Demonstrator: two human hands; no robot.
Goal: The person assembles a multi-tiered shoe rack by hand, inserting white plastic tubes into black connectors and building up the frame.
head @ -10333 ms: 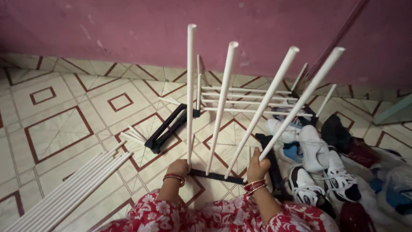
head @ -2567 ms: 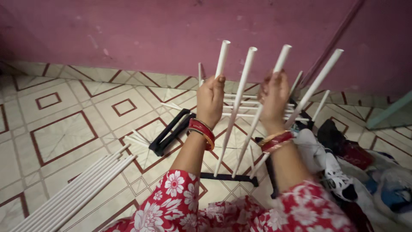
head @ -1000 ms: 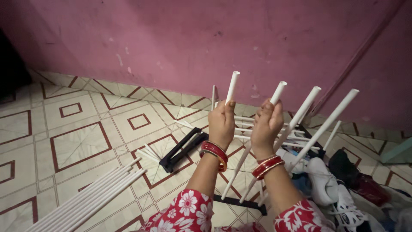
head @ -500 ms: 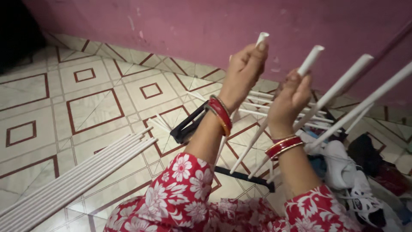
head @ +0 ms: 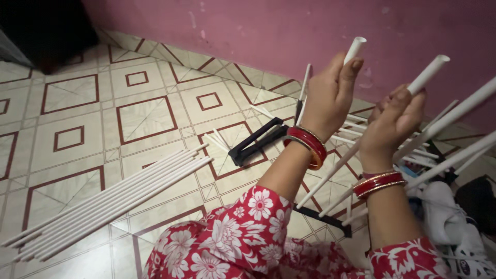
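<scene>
From the head camera: the left hand (head: 330, 95) is wrapped around a white rod (head: 354, 49) near its top end, the tip poking out just above the fingers. To its right, the right hand (head: 395, 121) grips a second white rod (head: 429, 72) the same way. Both rods slant down to a black bar (head: 323, 219) on the tiled floor (head: 77, 119). A bundle of loose rods (head: 113, 199) lies on the near left, well apart from the hands. White shoes (head: 454, 222) sit at the far right.
</scene>
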